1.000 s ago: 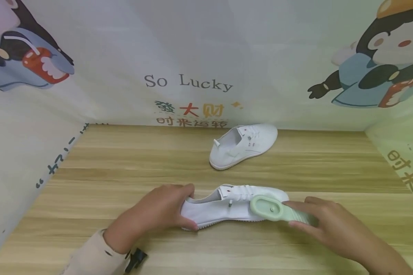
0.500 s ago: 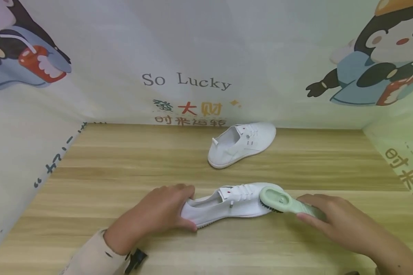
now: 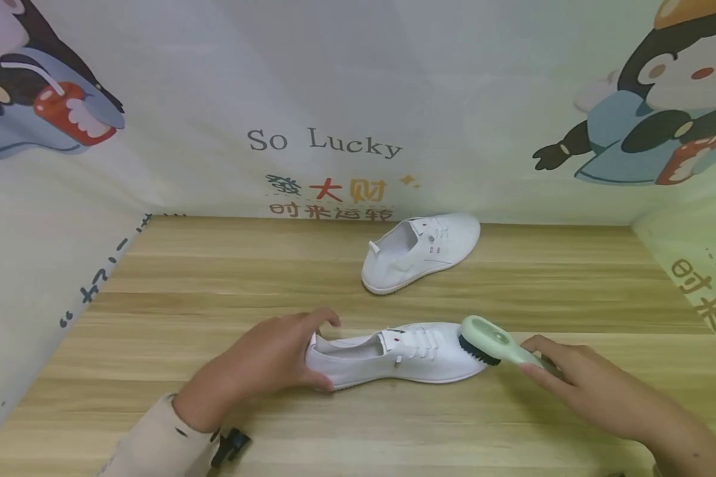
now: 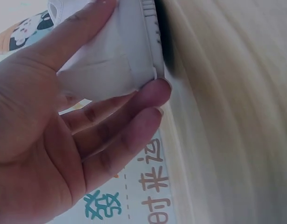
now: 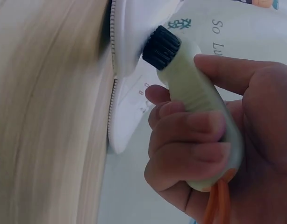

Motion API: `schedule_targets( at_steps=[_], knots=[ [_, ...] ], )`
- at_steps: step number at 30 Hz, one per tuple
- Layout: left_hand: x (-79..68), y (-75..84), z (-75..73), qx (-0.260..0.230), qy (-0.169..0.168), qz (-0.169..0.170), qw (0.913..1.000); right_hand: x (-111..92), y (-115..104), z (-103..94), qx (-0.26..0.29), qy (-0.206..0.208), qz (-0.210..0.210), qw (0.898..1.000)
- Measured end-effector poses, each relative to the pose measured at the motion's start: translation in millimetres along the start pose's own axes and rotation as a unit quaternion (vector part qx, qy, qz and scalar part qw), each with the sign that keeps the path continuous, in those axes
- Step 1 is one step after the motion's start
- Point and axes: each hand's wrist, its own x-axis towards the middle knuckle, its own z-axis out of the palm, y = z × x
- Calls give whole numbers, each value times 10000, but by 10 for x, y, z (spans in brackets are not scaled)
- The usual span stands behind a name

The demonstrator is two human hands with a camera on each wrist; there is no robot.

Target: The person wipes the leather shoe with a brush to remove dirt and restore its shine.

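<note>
A white lace-up shoe [image 3: 358,371] sits on the wooden surface with its toe to the right. My left hand [image 3: 268,354] grips its heel between thumb and fingers; in the left wrist view the thumb lies along the shoe's heel [image 4: 106,70] and fingertips reach the sole edge. My right hand [image 3: 585,384] holds a pale green brush [image 3: 495,339] by its handle, fingers wrapped around it. The brush's dark bristles [image 5: 161,48] are right at the toe of the shoe. An orange cord loop [image 5: 217,200] hangs from the handle end.
A second white shoe [image 3: 420,255] stands behind, near the back wall [image 3: 483,119], which is a printed sheet with cartoon figures and lettering. Similar sheeting [image 3: 42,265] rises on the left. A small black clip-like piece [image 3: 231,447] is by the left sleeve [image 3: 161,437].
The brush has moved right along the shoe's side to its toe and is tilted, showing its bristles. The left hand and the shoe's heel have shifted slightly left, and the left forefinger has lifted.
</note>
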Motion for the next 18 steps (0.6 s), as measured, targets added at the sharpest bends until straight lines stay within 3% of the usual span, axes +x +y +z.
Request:
schedule_targets(
  at_steps=[9, 12, 18],
  knots=[
    [38, -99, 69, -834, -547, -323, 9945, 32, -22, 135, -20, 69, -412, 9991],
    [29, -97, 84, -686, -536, -254, 9959, 63, -69, 187, -280, 216, -436, 9984],
    [33, -85, 95, -291, -468, -93, 9984, 135, -170, 303, -1128, 994, -348, 9880]
  ],
)
